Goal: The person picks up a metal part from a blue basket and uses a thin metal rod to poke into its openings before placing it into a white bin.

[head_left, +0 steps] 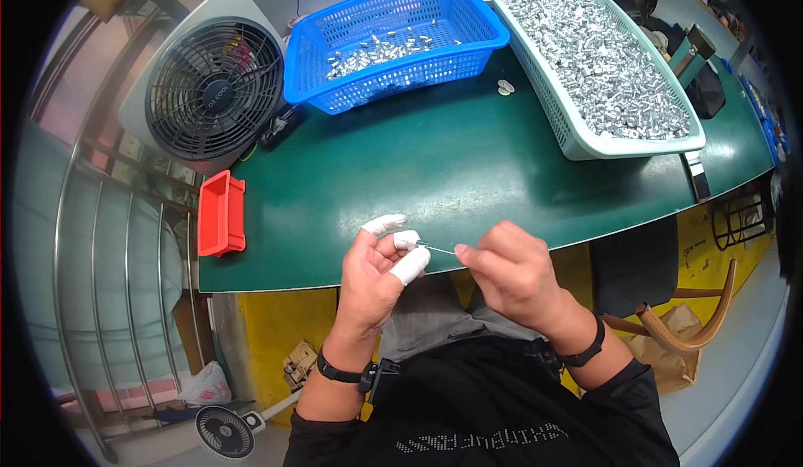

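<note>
My left hand [372, 281] is raised at the near edge of the green table, with white finger covers on its thumb and two fingers. Its covered thumb and a covered finger pinch something small, mostly hidden between the tips. My right hand [517, 276] is closed, with thumb and forefinger gripping a thin metal rod [440, 251]. The rod points left and its far end meets the pinched fingertips of my left hand. Whether it goes into the small thing there, I cannot tell.
On the green table [401, 161] stand a blue basket [393, 74] with some small metal pieces, a pale green basket [548, 103] heaped with similar ones, and a red tray [222, 214]. A black-grilled fan [216, 90] stands at the left. Two small discs [505, 88] lie between the baskets.
</note>
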Available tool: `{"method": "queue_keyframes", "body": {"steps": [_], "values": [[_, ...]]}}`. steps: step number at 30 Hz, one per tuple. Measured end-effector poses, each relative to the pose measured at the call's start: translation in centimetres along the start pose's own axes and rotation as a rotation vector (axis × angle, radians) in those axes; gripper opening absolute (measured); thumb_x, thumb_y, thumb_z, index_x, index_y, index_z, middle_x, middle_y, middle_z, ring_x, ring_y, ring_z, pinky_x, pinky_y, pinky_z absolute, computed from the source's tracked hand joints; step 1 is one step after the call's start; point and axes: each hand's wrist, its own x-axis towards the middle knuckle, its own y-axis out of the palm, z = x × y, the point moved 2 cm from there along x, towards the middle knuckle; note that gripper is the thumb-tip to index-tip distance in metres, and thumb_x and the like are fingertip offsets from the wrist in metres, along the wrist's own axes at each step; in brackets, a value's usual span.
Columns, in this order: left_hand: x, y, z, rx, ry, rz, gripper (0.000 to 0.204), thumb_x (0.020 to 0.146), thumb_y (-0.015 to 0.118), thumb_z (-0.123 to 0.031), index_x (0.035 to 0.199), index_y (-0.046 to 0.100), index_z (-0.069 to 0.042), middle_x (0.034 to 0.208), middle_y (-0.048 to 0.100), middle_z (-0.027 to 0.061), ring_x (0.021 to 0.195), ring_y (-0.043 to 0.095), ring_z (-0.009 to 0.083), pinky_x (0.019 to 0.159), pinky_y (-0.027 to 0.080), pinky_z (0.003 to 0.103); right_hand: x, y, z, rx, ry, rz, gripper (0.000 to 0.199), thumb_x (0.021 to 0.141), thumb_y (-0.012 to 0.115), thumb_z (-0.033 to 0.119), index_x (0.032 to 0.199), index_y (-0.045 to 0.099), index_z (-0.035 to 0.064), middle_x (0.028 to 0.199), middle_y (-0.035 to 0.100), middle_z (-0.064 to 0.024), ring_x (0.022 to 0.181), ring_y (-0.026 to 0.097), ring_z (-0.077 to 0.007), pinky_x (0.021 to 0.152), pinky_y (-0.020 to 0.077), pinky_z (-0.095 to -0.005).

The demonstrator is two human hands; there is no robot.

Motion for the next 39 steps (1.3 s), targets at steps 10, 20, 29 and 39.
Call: {"method": "queue_keyframes", "body": {"steps": [10,20,29,39], "values": [[-0.2,-0.1,0.3,0.305,0.396,-0.185,0.048,0.087,0.065,0.005,0.130,0.046,-0.001,0.100,0.064,0.0089,0.086,0.062,0.0134,0.073,0.054,0.027,-0.9,-0.7,-1.3,0.639,0.745,0.097,0.008,0.084,0.074,0.001,0.092,0.074,0.0004,0.075,0.056,-0.0006,0.065,0.051,-0.0073,0.053,0.0370,-0.0243],[0.6,-1.1,0.5,-0.416,0.054,0.078,0.021,0.101,0.051,-0.007,0.118,0.059,0.001,0.102,0.065,0.0118,0.085,0.061,0.0187,0.074,0.054,0.034,-1.0,-0.1,-0.2,0.698,0.681,0.088,0.008,0.087,0.074,0.005,0.093,0.074,-0.0003,0.077,0.057,0.0019,0.066,0.048,-0.0028,0.057,0.0359,-0.0200],[0.6,-1.0,0.9,-0.382,0.038,0.120,0.024,0.102,0.049,-0.007,0.122,0.058,0.001,0.103,0.064,0.0125,0.087,0.061,0.0193,0.074,0.054,0.034,-0.7,-0.3,-0.2,0.630,0.653,0.092,0.008,0.086,0.075,0.006,0.092,0.074,-0.0004,0.077,0.058,0.0015,0.064,0.048,-0.0030,0.056,0.0359,-0.0202],[0.4,-0.5,1.2,-0.293,-0.028,0.220,0.023,0.102,0.051,-0.013,0.119,0.060,0.000,0.102,0.063,0.0120,0.084,0.060,0.0184,0.071,0.052,0.032,-0.9,-0.3,-0.1,0.574,0.598,0.096,0.007,0.086,0.074,0.004,0.091,0.074,-0.0005,0.076,0.057,0.0012,0.064,0.047,-0.0028,0.056,0.0358,-0.0203]]}}
